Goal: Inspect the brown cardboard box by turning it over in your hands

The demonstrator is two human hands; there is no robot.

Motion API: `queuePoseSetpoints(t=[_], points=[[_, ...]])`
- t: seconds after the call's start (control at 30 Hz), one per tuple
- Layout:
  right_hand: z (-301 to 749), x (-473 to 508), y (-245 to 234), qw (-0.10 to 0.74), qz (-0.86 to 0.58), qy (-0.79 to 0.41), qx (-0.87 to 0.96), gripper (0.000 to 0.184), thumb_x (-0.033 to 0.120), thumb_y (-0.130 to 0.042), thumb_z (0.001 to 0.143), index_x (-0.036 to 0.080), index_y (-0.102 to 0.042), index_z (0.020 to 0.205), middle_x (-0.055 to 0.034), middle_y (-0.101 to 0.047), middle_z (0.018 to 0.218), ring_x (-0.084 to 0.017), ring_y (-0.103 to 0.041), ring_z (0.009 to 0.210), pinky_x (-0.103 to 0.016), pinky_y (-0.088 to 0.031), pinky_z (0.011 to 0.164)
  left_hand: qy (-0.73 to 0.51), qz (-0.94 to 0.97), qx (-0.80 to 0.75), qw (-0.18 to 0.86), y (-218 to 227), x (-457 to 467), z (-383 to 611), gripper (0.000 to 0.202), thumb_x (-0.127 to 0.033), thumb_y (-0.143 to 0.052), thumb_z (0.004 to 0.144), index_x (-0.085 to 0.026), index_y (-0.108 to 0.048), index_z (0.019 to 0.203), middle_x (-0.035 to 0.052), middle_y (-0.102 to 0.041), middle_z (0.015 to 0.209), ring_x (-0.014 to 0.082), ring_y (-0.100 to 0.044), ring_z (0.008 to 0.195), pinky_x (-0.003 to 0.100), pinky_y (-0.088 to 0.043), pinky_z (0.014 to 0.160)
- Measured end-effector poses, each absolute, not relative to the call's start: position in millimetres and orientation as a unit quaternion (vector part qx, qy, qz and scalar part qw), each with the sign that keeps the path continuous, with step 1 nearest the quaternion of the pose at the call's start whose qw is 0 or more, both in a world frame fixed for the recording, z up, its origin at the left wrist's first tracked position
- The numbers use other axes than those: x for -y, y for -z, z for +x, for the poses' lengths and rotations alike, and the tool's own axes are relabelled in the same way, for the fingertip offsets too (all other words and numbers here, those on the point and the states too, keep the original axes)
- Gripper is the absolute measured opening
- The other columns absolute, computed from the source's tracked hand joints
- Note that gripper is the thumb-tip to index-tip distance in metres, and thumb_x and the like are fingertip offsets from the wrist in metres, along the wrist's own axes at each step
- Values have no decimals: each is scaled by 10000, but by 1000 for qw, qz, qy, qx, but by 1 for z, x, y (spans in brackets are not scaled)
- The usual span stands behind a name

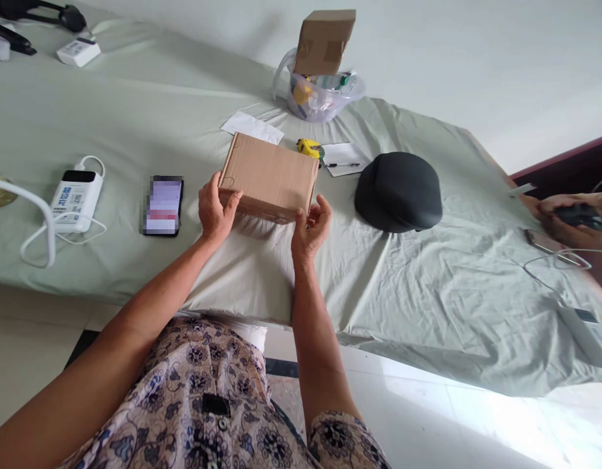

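A closed brown cardboard box [272,172] is between my two hands at the middle of the table. My left hand [217,212] grips its left end, with the thumb on the near face and the fingers at the side. At the near right corner, my right hand [311,228] has its thumb against the box and its other fingers curled beside it. I cannot tell whether the box rests fully on the cloth. Just behind its right end lies a yellow tape measure [309,148]. To the left of my left hand is a phone [163,206].
A rounded black case [399,192] sits to the right, near a pen [344,165] on white paper. Behind, a plastic basket [320,104] holds another carton [325,42]. A white power bank [76,202] with cable lies left. Another person's hands [559,218] hold something dark.
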State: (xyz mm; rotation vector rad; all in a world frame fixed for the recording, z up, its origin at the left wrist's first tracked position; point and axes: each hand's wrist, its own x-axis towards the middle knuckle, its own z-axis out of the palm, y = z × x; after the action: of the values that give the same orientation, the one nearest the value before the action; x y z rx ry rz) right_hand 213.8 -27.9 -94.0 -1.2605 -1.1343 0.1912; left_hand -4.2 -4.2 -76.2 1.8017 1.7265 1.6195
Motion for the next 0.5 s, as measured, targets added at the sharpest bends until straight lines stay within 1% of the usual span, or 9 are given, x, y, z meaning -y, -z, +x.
queuePoseSetpoints(t=[0.13,0.2,0.27,0.33,0.43,0.5], points=[[215,26,93,659,-566,-112,483,506,578,-587,907,248,-590,1290,-39,-591,1030,-143,-584,879,-281,-507,738,-546,604,-577,74,81,1,-5,812,-821,-338,958,-155,-554,1368,203,-680,1252,311,-646,1189,452,-499,1054],[217,24,94,650,-576,-124,480,504,578,-581,908,245,-592,1288,-42,-598,1039,-141,-587,870,-275,-508,733,-543,606,-577,68,83,0,-5,771,-792,-346,975,-150,-564,1342,199,-687,1220,309,-653,1171,459,-500,1061],[218,23,97,639,-585,-135,481,493,560,-578,911,241,-589,1287,-44,-606,1037,-141,-598,865,-271,-510,727,-538,605,-584,67,87,-2,-4,718,-763,-412,975,-153,-566,1322,198,-685,1220,318,-651,1186,471,-496,1081],[220,21,100,621,-598,-146,486,467,526,-584,906,233,-587,1269,-41,-616,1015,-141,-607,845,-269,-508,715,-530,597,-598,78,92,-5,-4,672,-723,-523,949,-160,-556,1314,202,-675,1251,336,-639,1221,488,-495,1095],[221,20,104,586,-623,-161,492,398,481,-586,888,215,-595,1184,-35,-630,958,-142,-615,802,-275,-504,697,-512,582,-621,113,97,-8,-3,620,-613,-669,901,-170,-534,1313,206,-653,1301,354,-629,1251,506,-508,1096],[220,20,105,567,-640,-164,492,353,469,-573,885,210,-600,1124,-29,-636,919,-149,-626,789,-289,-506,706,-501,580,-628,135,98,-8,-3,588,-539,-709,889,-178,-521,1314,201,-646,1316,355,-629,1263,509,-513,1100]])
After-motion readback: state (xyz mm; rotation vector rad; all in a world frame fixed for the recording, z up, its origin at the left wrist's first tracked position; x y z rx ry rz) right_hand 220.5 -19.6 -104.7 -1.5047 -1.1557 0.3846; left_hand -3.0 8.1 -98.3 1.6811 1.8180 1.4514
